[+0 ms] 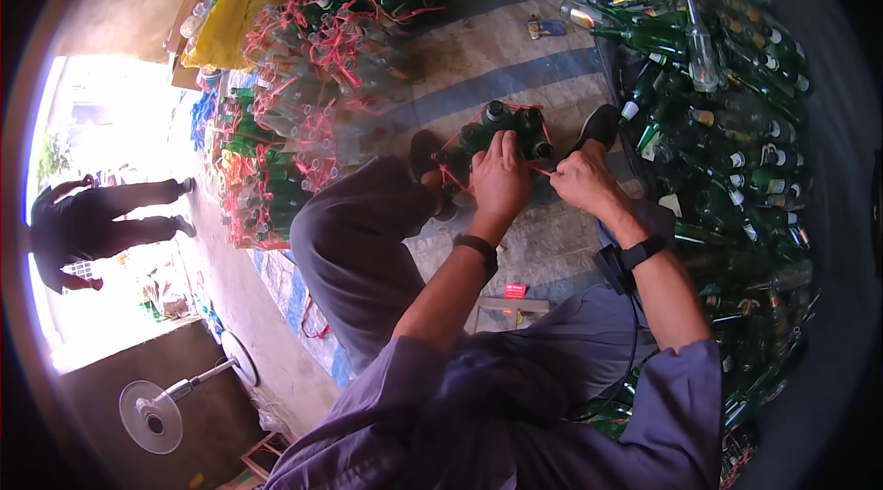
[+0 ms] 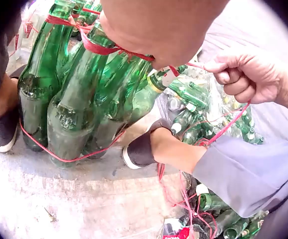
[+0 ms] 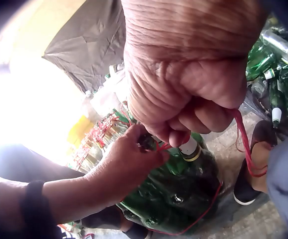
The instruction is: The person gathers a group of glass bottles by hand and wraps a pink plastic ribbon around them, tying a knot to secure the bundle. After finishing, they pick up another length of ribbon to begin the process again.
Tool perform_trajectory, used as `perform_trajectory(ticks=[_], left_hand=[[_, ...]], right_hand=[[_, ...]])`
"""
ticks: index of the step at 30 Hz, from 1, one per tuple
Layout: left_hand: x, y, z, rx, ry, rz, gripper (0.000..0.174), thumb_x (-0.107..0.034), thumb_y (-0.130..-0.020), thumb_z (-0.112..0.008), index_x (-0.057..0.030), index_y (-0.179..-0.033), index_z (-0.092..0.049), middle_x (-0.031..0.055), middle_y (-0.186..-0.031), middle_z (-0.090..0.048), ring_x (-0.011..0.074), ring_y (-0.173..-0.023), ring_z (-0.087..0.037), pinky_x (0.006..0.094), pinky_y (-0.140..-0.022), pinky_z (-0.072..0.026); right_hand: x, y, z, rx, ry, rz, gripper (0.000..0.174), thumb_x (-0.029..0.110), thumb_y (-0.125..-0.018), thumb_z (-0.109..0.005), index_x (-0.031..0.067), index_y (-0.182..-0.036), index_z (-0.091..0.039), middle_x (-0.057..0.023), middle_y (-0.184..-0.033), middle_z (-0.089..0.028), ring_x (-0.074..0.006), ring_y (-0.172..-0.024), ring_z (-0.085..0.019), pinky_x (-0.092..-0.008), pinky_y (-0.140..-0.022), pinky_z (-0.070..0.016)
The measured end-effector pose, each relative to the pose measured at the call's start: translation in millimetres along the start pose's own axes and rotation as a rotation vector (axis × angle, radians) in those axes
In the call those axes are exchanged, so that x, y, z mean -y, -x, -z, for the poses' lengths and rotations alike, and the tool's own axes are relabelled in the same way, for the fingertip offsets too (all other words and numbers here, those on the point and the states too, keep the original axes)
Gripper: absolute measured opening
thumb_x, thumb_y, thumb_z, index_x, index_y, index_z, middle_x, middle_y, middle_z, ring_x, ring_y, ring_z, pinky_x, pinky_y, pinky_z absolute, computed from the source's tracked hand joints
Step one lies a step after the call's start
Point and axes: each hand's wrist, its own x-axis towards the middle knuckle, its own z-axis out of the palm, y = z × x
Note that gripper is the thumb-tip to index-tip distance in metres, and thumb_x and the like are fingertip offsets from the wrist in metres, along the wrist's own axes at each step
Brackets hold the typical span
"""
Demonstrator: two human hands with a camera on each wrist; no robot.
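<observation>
A bundle of green glass bottles (image 1: 498,115) stands upright on the ground between the feet, red string (image 2: 96,48) round its necks and another loop lower round the bodies. My left hand (image 1: 501,182) lies over the bundle's top, thumb and fingers about a bottle neck (image 3: 146,141) that the hand largely hides. Just to the right, my right hand (image 1: 589,184) grips the red string in curled fingers and holds it taut from the necks. The string's loose tail hangs below the right fist (image 2: 248,77). One bottle (image 3: 190,149) beside the hands has a white neck label.
Loose green bottles (image 1: 736,122) are heaped along the right. Clear and green bottles tied with red string (image 1: 303,76) stand to the left, near a yellow sack (image 1: 223,30). A fan (image 1: 152,416) and another person (image 1: 101,223) are farther left. A small red packet (image 1: 515,291) lies in front.
</observation>
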Motion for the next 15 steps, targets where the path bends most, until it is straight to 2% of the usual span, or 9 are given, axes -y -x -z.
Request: perform_trajectory(ticks=[2, 6, 8, 15], left_hand=[[1, 0, -1, -0.011, 0.000, -0.008, 0.035, -0.012, -0.087, -0.055, -0.0003, -0.120, -0.054, 0.0169, -0.119, -0.060, 0.0317, -0.098, -0.063, 0.0421, -0.082, -0.0432], [3, 0, -4, -0.032, -0.022, -0.028, 0.039, -0.014, -0.085, -0.059, -0.0005, -0.120, -0.054, 0.0166, -0.119, -0.060, 0.0320, -0.100, -0.062, 0.0424, -0.085, -0.0431], [5, 1, -2, 0.064, 0.013, 0.021, 0.060, -0.021, -0.076, -0.068, -0.0044, -0.130, -0.048, 0.0155, -0.128, -0.056, 0.0320, -0.111, -0.059, 0.0427, -0.096, -0.0400], [10, 3, -1, 0.053, 0.062, -0.006, 0.069, -0.023, -0.073, -0.072, -0.0048, -0.134, -0.047, 0.0164, -0.132, -0.054, 0.0319, -0.115, -0.057, 0.0425, -0.099, -0.0385]], right_hand=[[-2, 0, 0, 0.008, -0.012, -0.010, 0.025, 0.020, -0.077, -0.061, -0.0034, -0.071, -0.068, -0.0252, -0.072, -0.062, -0.0410, -0.071, -0.064, -0.0458, -0.069, -0.0516], [-7, -3, 1, 0.043, -0.011, -0.012, 0.024, 0.019, -0.076, -0.061, -0.0035, -0.069, -0.067, -0.0253, -0.070, -0.062, -0.0412, -0.069, -0.064, -0.0463, -0.068, -0.0512], [-10, -6, 0, 0.053, -0.010, -0.005, 0.025, 0.018, -0.073, -0.061, -0.0048, -0.063, -0.065, -0.0259, -0.068, -0.062, -0.0418, -0.070, -0.065, -0.0477, -0.070, -0.0528], [-20, -12, -6, -0.004, -0.029, -0.029, 0.024, 0.018, -0.073, -0.061, -0.0033, -0.065, -0.066, -0.0250, -0.069, -0.063, -0.0419, -0.072, -0.065, -0.0475, -0.071, -0.0529]])
